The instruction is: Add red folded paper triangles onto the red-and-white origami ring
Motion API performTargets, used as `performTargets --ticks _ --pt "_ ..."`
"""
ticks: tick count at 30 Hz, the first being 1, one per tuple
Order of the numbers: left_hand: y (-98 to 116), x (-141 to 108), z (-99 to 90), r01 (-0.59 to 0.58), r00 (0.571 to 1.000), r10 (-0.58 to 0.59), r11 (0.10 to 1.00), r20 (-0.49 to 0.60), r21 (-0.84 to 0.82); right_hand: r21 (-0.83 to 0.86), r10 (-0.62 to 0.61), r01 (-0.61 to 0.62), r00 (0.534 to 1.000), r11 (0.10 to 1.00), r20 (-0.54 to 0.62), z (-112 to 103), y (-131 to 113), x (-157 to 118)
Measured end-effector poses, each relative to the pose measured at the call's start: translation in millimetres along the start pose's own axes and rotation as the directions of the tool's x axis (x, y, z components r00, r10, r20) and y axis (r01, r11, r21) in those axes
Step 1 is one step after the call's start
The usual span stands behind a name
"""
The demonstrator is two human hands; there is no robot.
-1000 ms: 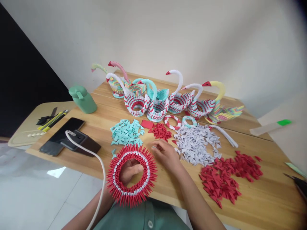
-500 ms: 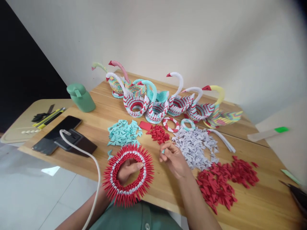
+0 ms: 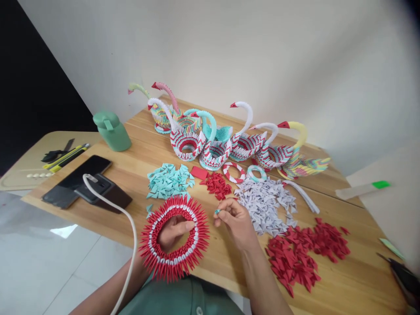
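Observation:
My left hand (image 3: pixel 173 232) grips a spiky ring of folded red and white paper pieces (image 3: pixel 197 262) from behind, its thumb laid through the hole onto the inner edge. To the right of that ring, my right hand (image 3: pixel 234 218) pinches a small light-blue folded paper piece (image 3: pixel 217 211) between thumb and fingertips. A pile of light-blue paper pieces (image 3: pixel 168 180) lies just beyond the ring. White paper pieces (image 3: pixel 265 205) spread beside my right hand, and a small heap of red pieces (image 3: pixel 216 186) sits beyond it.
Several paper swans (image 3: pixel 215 153) stand along the back. Two small paper rings (image 3: pixel 257 173) lie before them. More red pieces (image 3: pixel 292 258) are at right. On the left are a green bottle (image 3: pixel 113 133), a phone (image 3: pixel 77 181), a dark stand (image 3: pixel 103 192) and a white cable (image 3: pixel 133 245).
My right hand has shifted slightly left toward the ring, and the light-blue piece has turned in its fingertips. My left hand keeps holding the ring. The view has shifted a little.

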State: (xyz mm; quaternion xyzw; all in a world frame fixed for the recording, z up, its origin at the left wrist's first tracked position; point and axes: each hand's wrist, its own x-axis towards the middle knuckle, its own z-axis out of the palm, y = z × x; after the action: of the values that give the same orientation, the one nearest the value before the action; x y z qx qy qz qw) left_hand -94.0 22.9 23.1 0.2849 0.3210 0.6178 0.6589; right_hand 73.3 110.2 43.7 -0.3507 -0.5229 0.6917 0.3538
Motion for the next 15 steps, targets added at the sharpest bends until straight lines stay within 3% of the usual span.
performTargets --ticks 5,9,15 --pt "-5 2 -3.6 0.004 0.999 -0.002 0.998 0.038 -0.057 -0.107 -0.029 0.027 0.999 0.994 -0.016 -2 0 -6" --pt "-10 1 -8.2 0.024 1.000 -0.024 0.999 0.007 -0.037 -0.126 -0.048 0.051 0.998 0.991 0.028 -4 2 -9" --pt "-14 3 -13.6 0.020 0.998 -0.019 1.000 0.063 -0.004 -0.129 -0.061 0.075 0.992 0.989 0.108 -2 -2 -9"
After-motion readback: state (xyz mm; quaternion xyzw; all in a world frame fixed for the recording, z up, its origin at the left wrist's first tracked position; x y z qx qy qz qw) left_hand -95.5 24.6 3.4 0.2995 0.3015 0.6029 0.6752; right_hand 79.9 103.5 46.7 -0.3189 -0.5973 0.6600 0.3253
